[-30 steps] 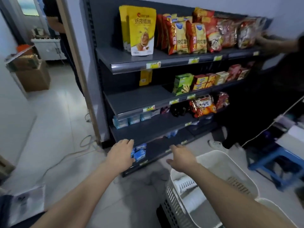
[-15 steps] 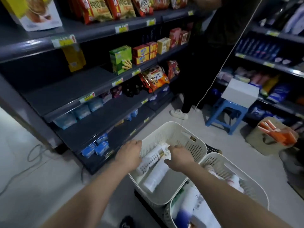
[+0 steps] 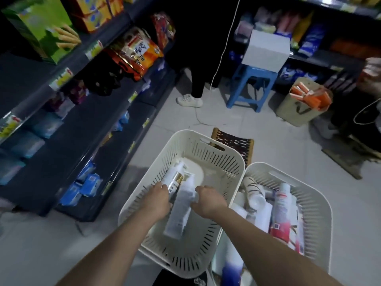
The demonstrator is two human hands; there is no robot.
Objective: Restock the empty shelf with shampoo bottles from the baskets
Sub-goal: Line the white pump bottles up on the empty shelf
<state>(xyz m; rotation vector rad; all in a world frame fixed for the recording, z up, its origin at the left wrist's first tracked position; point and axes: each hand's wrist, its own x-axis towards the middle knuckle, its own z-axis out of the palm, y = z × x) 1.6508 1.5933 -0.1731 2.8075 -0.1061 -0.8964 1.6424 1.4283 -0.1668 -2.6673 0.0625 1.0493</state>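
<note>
As left hand (image 3: 158, 200), at bottle's (image 3: 179, 211) 9 o'clock, & right hand (image 3: 208, 201), at 3, curl fingers, grip unclear: slick, prob heavy; hold mid-body

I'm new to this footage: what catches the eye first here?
A white slotted plastic basket fills the lower centre, left hand and right hand resting on white shampoo bottles inside. A second white basket beside it is heaped with more. A green snack box stands upper left.

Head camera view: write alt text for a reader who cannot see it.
A person's left hand and right hand reach for two white bottles lying in a cream slotted basket. A second basket beside it holds more bottles; dark shop shelves stand to the left.
</note>
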